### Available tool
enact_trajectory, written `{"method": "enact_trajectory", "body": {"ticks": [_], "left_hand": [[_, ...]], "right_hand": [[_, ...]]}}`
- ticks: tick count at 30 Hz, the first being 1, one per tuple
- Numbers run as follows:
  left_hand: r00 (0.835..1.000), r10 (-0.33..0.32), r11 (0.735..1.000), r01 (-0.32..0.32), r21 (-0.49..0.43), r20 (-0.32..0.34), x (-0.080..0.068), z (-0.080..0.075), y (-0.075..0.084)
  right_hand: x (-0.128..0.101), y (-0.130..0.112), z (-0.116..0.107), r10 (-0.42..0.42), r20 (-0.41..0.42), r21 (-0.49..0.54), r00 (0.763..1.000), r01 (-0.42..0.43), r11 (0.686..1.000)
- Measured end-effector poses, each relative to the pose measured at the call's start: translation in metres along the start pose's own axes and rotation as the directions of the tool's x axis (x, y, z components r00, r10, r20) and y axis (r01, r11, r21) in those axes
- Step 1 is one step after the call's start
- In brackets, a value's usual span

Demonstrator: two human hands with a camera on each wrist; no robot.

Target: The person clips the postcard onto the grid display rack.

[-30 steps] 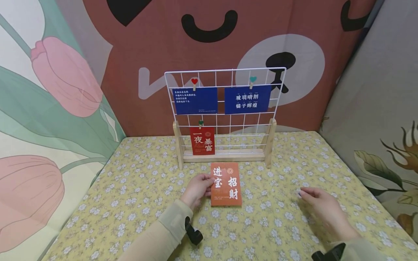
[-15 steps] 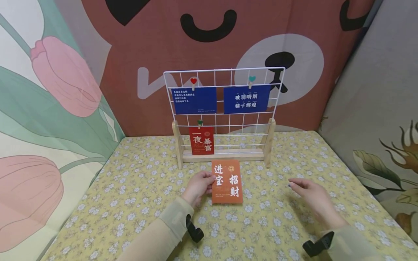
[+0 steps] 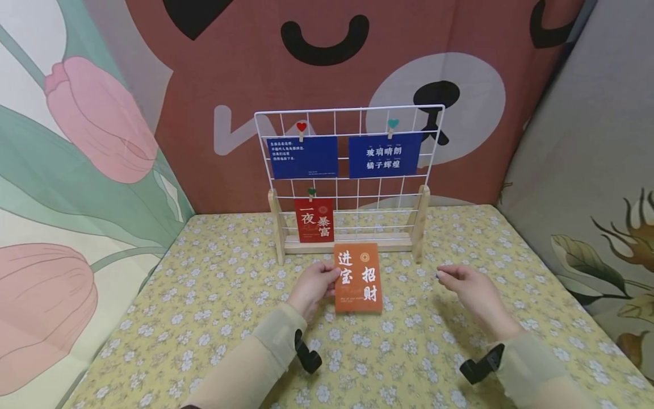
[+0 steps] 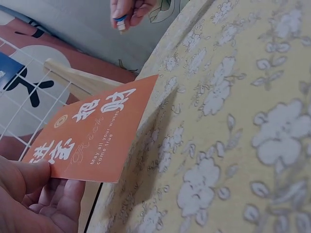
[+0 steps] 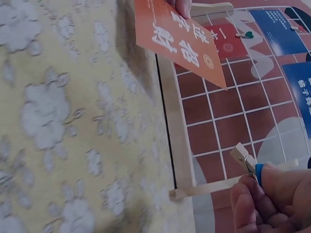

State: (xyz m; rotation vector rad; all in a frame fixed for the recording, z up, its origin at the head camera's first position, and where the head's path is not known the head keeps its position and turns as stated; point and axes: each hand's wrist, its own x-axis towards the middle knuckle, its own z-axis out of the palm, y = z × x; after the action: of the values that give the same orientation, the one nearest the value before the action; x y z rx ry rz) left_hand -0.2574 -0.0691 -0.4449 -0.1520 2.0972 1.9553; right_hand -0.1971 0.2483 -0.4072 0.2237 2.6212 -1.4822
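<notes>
- 1 orange card point(image 3: 357, 278) with white characters, centre of the head view, lifted off the floral tablecloth point(image 3: 214, 318) just in front of the rack's base; held by its left edge.
- Left hand point(image 3: 313, 287), left of centre: thumb on top and fingers beneath, pinching the card's edge.
- Right hand point(image 3: 467, 288), right of centre, well apart from the card: fingers curled, pinching a small wooden clip point(image 5: 247, 162) with a blue end between the fingertips.
- 1 white wire grid rack point(image 3: 349, 176) on wooden feet, upper centre, standing upright on the cloth.
- 2 blue cards point(image 3: 304, 157) clipped side by side on the top row; clips with a red heart and a teal heart.
- 1 red card point(image 3: 314, 220) clipped at the lower left of the grid, just above the orange card.
</notes>
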Motion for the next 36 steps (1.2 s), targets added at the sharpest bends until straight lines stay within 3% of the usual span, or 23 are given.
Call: {"method": "enact_trajectory", "body": {"ticks": [11, 18, 28, 32, 36], "left_hand": [[1.000, 0.030, 1.000, -0.030, 0.008, 0.010, 0.010, 0.007, 0.012], [0.999, 0.042, 0.999, -0.042, 0.024, -0.002, 0.015, 0.009, 0.019], [0.996, 0.082, 0.996, -0.082, 0.024, -0.018, 0.025, 0.015, 0.030], [0.993, 0.113, 0.993, -0.112, 0.043, -0.024, 0.029, 0.017, 0.031], [0.989, 0.144, 0.983, -0.139, 0.122, -0.036, 0.033, 0.018, 0.032]], "right_hand": [[0.019, -0.021, 0.008, -0.105, -0.021, -0.005, 0.994, 0.104, 0.995], [0.025, -0.031, 0.011, -0.091, -0.029, -0.032, 0.995, 0.090, 0.995], [0.038, -0.040, 0.011, -0.152, -0.026, -0.101, 0.988, 0.149, 0.984], [0.043, -0.043, 0.011, -0.152, -0.038, -0.108, 0.988, 0.147, 0.983], [0.048, -0.046, 0.011, -0.162, -0.043, -0.118, 0.986, 0.156, 0.981]]}}
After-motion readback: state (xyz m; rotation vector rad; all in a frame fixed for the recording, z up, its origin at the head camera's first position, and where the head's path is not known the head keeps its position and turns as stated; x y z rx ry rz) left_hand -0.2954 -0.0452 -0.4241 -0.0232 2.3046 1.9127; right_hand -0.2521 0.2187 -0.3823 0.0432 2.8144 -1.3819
